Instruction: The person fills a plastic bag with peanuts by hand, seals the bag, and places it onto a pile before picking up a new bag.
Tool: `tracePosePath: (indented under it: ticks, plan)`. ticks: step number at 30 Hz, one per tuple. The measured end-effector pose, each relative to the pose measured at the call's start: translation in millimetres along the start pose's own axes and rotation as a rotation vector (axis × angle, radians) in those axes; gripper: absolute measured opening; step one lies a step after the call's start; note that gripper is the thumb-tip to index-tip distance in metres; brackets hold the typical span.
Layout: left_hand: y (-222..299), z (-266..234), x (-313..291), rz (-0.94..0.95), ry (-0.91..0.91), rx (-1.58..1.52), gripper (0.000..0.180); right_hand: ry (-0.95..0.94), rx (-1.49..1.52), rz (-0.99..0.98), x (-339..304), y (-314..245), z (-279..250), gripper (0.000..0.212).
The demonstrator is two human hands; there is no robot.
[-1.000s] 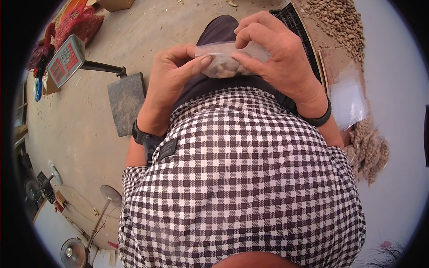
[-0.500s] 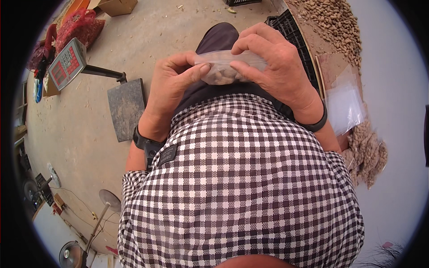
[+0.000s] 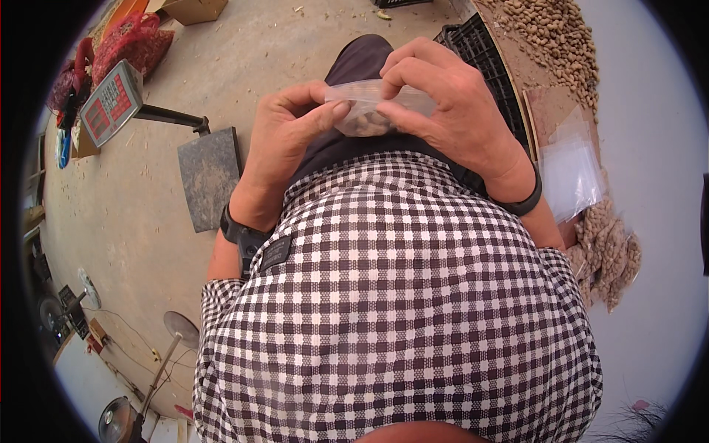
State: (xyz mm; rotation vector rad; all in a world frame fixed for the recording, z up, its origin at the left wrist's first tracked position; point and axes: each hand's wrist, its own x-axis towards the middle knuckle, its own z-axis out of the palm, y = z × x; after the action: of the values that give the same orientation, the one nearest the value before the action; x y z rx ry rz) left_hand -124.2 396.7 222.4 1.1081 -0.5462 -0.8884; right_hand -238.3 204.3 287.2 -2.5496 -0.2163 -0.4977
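Over my lap I hold a small clear zip bag (image 3: 358,125) with several peanuts showing through its lower part. My left hand (image 3: 284,136) pinches the left end of its top edge between thumb and fingers. Near the middle of the same edge, my right hand (image 3: 461,114) has its thumb and index finger closed on the plastic, its other fingers curled above. The bag's right end is partly hidden behind the right hand.
To the right are a heap of peanuts (image 3: 550,37), a stack of clear bags (image 3: 569,173), filled peanut bags (image 3: 609,251) and a black crate (image 3: 487,74). On the left stand a platform scale (image 3: 209,181), a red mesh sack (image 3: 133,48) and a fan (image 3: 118,422).
My right thumb and index finger have shifted slightly left along the bag's top edge and come closer together. The left hand keeps its pinch, moved a touch to the right.
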Motion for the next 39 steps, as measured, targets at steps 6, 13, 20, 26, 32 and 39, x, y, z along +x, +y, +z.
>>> tracePosePath:
  ticks: [6, 13, 20, 26, 32, 39]
  plan:
    - [3.3, 3.1, -0.8, 0.048, -0.002, 0.059, 0.011, 0.000, 0.131, 0.064, 0.9, -2.1, 2.7, 0.012]
    - [3.3, 4.0, -2.4, 0.016, 0.009, 0.078, 0.018, -0.045, 0.262, 0.169, 0.7, -3.7, 2.5, 0.009]
    - [2.8, 4.4, -1.7, 0.031, -0.003, 0.092, 0.020, -0.073, 0.286, 0.204, -0.5, 0.3, 4.6, 0.008]
    - [-0.2, 3.7, -1.1, 0.054, -0.001, 0.100, 0.021, -0.071, 0.272, 0.182, -0.3, -1.0, 3.4, 0.010]
    - [-1.5, 2.8, -0.4, 0.076, -0.025, 0.141, 0.023, -0.063, 0.239, 0.147, -0.8, 1.4, 5.9, 0.015]
    - [-4.1, 0.5, -0.2, 0.094, -0.048, 0.147, 0.019, -0.083, 0.261, 0.177, -1.6, -1.3, 5.2, 0.016]
